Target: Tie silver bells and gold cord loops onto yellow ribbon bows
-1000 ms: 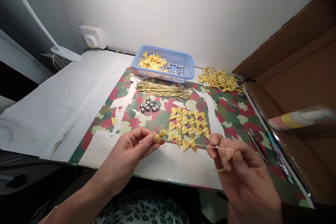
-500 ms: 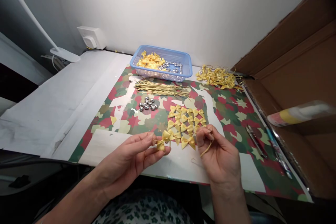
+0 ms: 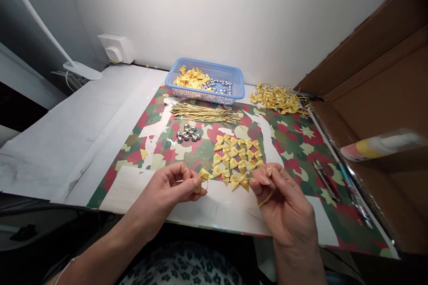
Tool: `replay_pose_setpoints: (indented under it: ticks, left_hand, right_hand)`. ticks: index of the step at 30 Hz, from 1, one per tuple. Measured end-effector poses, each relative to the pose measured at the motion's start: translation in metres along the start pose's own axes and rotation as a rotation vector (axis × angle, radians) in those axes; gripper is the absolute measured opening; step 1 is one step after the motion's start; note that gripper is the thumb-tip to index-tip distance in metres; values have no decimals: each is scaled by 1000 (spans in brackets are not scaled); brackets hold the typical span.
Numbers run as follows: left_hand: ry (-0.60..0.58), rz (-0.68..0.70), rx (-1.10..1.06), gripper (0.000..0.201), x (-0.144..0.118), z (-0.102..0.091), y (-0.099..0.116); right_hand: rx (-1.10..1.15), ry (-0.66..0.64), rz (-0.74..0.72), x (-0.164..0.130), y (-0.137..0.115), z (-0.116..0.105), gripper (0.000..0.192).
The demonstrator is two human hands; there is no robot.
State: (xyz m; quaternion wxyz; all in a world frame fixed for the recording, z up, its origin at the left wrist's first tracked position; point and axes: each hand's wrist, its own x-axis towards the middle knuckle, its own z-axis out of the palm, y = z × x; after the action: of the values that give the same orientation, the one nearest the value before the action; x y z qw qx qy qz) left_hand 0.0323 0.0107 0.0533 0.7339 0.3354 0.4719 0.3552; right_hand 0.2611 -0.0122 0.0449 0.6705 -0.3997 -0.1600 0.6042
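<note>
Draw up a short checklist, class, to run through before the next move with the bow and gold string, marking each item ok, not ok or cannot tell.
1. Left hand pinches the yellow bow at its fingertips: ok.
2. Right hand grips the gold string: ok.
3. String runs unbroken between both hands: ok, a thin line shows.
4. Knot tight on the bow: cannot tell, too small.
5. Spare bows laid in rows beyond the hands: ok.
6. Silver bells and cut strings lie on the patterned mat: ok.
</note>
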Motion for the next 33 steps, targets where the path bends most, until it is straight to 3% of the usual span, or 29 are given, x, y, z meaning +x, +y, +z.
replay_pose_setpoints:
  ticks: [6, 13, 23, 33]
  left_hand:
    - [-31, 71, 63, 37, -3, -3, -4]
    - [-68, 15, 71, 31, -5, -5, -4]
    - [-71, 38, 105, 29, -5, -10, -9]
    - [-48, 101, 220, 24, -2, -7, -6]
  right_hand:
    - [-113, -33, -30, -1, -4, -3, 25]
    - [-180, -32, -68, 1, -8, -7, 23]
    - [-256, 101, -283, 9, -40, -21, 20]
    - [-350, 92, -344, -10, -46, -22, 14]
